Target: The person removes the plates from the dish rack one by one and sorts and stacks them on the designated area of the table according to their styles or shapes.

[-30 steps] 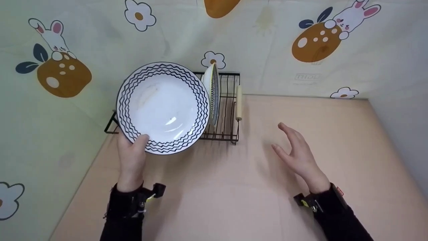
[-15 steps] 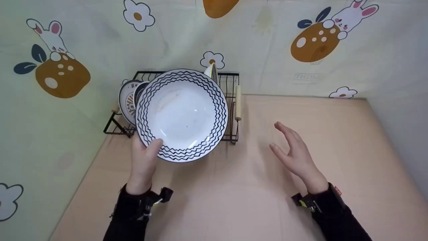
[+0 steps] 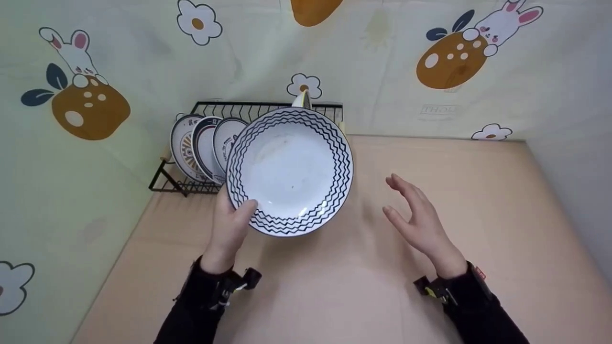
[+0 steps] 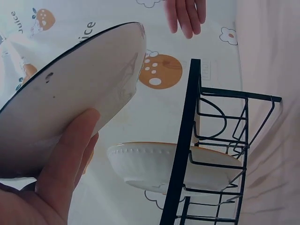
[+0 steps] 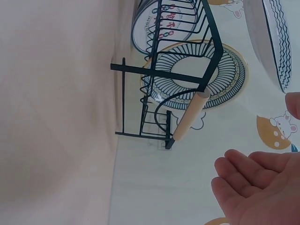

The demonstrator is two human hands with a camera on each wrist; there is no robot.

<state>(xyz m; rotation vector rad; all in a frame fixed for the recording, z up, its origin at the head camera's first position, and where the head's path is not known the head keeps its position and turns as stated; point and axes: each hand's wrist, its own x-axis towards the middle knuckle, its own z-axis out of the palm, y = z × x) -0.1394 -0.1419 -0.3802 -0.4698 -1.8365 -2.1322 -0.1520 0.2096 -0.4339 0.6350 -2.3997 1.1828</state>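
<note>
My left hand [image 3: 227, 234] grips a large white plate [image 3: 291, 167] with black zigzag rings by its lower left rim, thumb on its face. The plate is held up before the right part of a black wire dish rack [image 3: 267, 103]. Its pale underside shows in the left wrist view, with fingers [image 4: 70, 150] against it. Behind it, a yellow-rimmed plate [image 5: 229, 77] with a blue striped border stands in the rack; the head view shows only its top. My right hand [image 3: 423, 229] is held to the right of the plate, touching nothing, its fingers slightly bent.
Three smaller patterned plates, the leftmost one [image 3: 180, 143] with an orange sun motif, lean in the rack's left part. The rack has a wooden handle [image 5: 191, 117] on its right end. A pale pink tabletop [image 3: 334, 296] meets a wall covering [image 3: 382, 62] printed with rabbits and flowers.
The left hand has carried the zigzag plate rightward and slightly toward me, uncovering the smaller plates on the left of the rack. The right hand has shifted slightly left.
</note>
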